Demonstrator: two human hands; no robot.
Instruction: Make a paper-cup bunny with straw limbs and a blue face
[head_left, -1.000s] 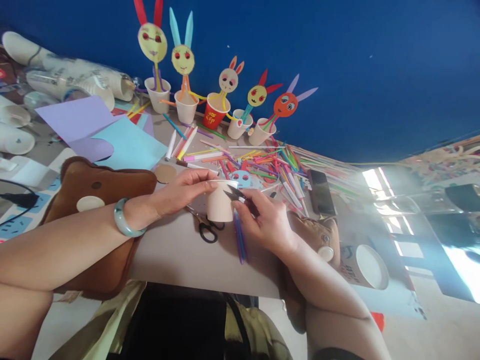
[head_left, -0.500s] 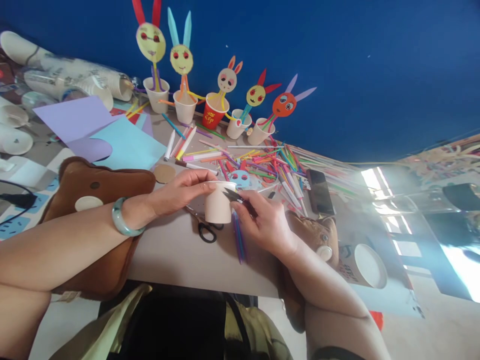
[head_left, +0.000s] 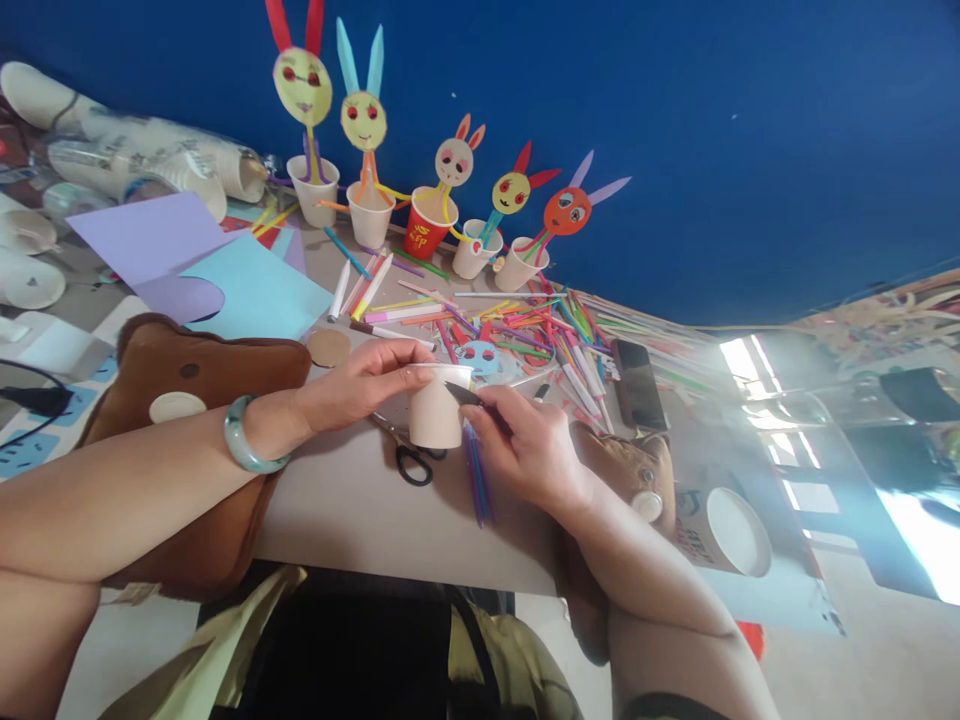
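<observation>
At far left, stacks of paper cups (head_left: 191,180) lie on their sides beyond a purple sheet (head_left: 142,230) and an overlapping pale blue sheet (head_left: 262,290). Nearer, a brown cushion (head_left: 127,400) lies beneath the left forearm, ringed at the wrist by a pale green bangle (head_left: 238,440). Against the blue wall (head_left: 675,150), five long-eared figures (head_left: 365,120) rise from a row of cups, four white and one red. The left hand (head_left: 367,382) grasps a white cup (head_left: 433,415) at its rim, thumb on the near side. That cup is upright at the center, in front of the person; whether its base touches the table (head_left: 337,530) cannot be told. Black-handled scissors (head_left: 414,465) lie partly hidden behind it. Just beside the cup are purple and blue strips (head_left: 477,480), with pens (head_left: 375,285) and colored sticks strewn farther back. The right hand (head_left: 532,430) clasps a dark blade (head_left: 461,393), its point over the cup's side below the rim; whether it pierces the paper is unclear. Farther right are a phone (head_left: 639,385) and a tub (head_left: 739,530) lying on its side.
</observation>
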